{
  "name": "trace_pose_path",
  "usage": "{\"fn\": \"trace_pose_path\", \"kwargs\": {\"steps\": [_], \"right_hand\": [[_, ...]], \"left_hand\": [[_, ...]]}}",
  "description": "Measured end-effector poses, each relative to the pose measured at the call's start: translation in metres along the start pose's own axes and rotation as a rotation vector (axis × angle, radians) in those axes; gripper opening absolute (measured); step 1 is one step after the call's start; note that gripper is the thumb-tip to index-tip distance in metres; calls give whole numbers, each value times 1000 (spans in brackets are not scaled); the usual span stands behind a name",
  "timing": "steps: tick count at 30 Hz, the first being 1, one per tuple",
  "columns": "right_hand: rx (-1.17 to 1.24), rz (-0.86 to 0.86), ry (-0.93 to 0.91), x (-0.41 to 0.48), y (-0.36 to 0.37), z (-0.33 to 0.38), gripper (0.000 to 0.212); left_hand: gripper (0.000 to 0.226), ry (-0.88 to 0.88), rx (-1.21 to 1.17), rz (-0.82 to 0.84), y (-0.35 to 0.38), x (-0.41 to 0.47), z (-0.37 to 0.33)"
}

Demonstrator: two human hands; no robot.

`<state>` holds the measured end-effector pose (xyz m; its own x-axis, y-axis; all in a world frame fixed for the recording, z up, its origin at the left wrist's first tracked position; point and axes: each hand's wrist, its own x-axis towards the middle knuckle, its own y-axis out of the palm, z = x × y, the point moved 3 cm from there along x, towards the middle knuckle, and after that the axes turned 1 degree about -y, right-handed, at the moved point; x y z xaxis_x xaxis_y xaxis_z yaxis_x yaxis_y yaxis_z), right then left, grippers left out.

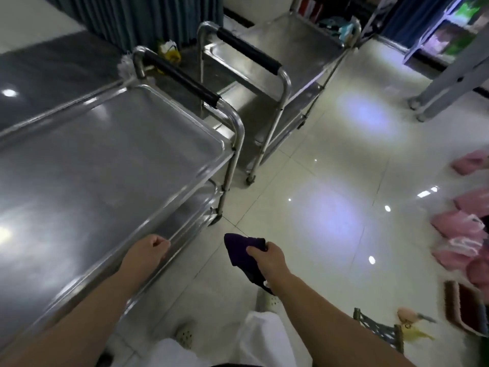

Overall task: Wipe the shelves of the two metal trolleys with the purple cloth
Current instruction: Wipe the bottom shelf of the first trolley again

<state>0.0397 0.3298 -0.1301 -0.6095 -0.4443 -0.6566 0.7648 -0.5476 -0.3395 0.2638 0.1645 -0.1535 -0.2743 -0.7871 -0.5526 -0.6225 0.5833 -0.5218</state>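
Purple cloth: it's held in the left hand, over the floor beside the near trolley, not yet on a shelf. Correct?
Wrong hand. The head view shows the purple cloth gripped by the right hand; the left hand is curled at the top-shelf rim of the near trolley. The rest stands: the cloth is over the floor beside that trolley, not yet on a shelf.

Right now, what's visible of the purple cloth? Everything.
The purple cloth is dark, soft-looking fabric, bunched rather than spread. The right grip holds its middle; one end juts up-left past the fingers, the rest hangs under the wrist. It is off the floor, beside the near trolley, touching no shelf.
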Motion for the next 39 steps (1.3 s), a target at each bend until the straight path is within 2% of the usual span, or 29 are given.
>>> {"fn": "trace_pose_path", "kwargs": {"steps": [4, 9, 14, 17, 22, 26, 30, 33, 35, 37, 39], "right_hand": [[-258, 123, -89, 60, -1, 21, 21], [-449, 285, -173, 140, -4, 33, 19], [-557, 413, -189, 214, 12, 13, 16], [-607, 444, -200, 257, 35, -9, 18], [-704, 413, -293, 338, 99, -60, 17], [-801, 393, -475, 400, 158, -98, 16], [-835, 244, -700, 454, 209, -123, 25], [-867, 63, -1037, 489, 238, -134, 21], [-884, 14, -1289, 513, 252, -147, 27], [-958, 45, -1439, 539, 264, -165, 37], [-1147, 146, -1494, 560, 275, -186, 40]], "left_hand": [[15, -121, -6, -78, 29, 19, 1], [36, -268, -67, -125, 92, 43, 18], [14, -357, -68, -133, 162, 73, 37], [14, -360, -110, -157, 197, 100, 58], [17, -343, 187, -61, 244, 167, 118], [25, -285, 355, -89, 275, 217, 174], [24, -234, 563, -91, 299, 278, 234], [23, -221, 585, -187, 311, 318, 272], [21, -198, 621, -243, 316, 343, 291], [22, -170, 679, -292, 321, 366, 304], [23, -142, 755, -360, 323, 383, 312]]}}
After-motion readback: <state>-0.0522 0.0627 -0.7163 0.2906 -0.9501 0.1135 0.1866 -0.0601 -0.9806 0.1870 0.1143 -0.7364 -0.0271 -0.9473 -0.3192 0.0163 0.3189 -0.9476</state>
